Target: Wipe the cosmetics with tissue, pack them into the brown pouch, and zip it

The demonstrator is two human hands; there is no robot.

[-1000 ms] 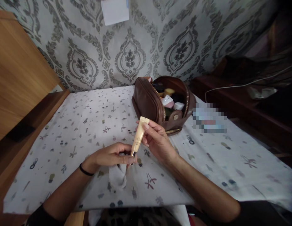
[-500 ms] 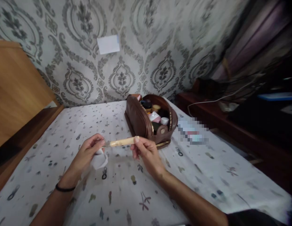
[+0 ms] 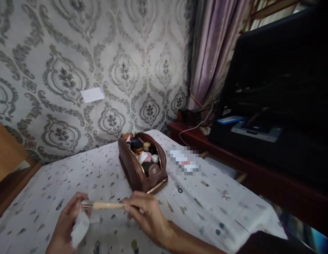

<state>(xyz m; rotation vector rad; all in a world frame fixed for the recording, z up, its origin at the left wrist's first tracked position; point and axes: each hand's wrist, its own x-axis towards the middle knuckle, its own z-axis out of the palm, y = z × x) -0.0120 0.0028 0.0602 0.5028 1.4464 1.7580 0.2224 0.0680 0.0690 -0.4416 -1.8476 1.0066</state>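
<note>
My left hand (image 3: 71, 220) is closed, its thumb and fingers pinching the shiny, silvery or clear end of a slim pale-yellow stick (image 3: 107, 205). A white tissue or wipe (image 3: 81, 227) hangs from the same hand. At the stick's other end, my right hand (image 3: 148, 215) grips it between thumb and fingertips. The stick lies nearly level between both hands, above the cloth. What sits inside the left fingers is hidden, so I cannot tell the stick's exact kind. Beyond the hands stands an unzipped brown cosmetic bag (image 3: 130, 169), with jars (image 3: 136, 145) and other small containers inside.
A patterned white cloth (image 3: 100, 176) covers the table. Right of the bag lies a pixelated item (image 3: 183, 161). A dark red desk (image 3: 195, 141) carries a large black screen (image 3: 264, 77) and a white cable (image 3: 195, 127). Wooden furniture (image 3: 10, 155) borders the left side.
The view has swung right and upward, so the bag and hands appear lower and farther left. Both hands keep hold of the stick, and the white tissue stays with the left hand.
</note>
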